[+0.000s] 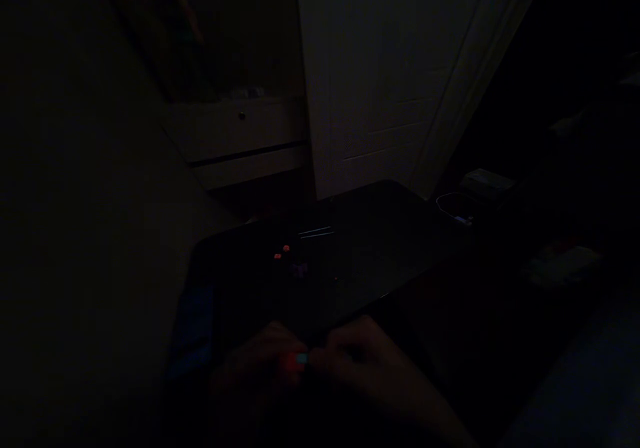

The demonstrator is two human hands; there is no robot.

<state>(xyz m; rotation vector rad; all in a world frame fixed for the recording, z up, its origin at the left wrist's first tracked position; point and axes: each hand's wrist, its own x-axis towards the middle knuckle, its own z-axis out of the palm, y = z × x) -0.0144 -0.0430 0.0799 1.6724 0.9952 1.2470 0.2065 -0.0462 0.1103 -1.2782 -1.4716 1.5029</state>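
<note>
The scene is very dark. At the table's near edge, my left hand (260,351) and my right hand (363,351) meet, fingers pinched together. Between their fingertips shows a small piece (301,359), pale blue at one end with a red patch beside it; its kind is too dim to make out. My left fingers close round the red side, and my right fingertips press at the pale blue end. Beyond them on the dark table (370,235) lie two small orange-red pieces (277,256), a cluster of purple pieces (299,270) and two thin, pale rods (316,232).
A blue flat object (191,328) lies at the table's left side. Behind the table stand a drawer unit (240,131) and a pale panelled door (375,88). A white cable (445,198) and a pale packet (486,181) lie to the right.
</note>
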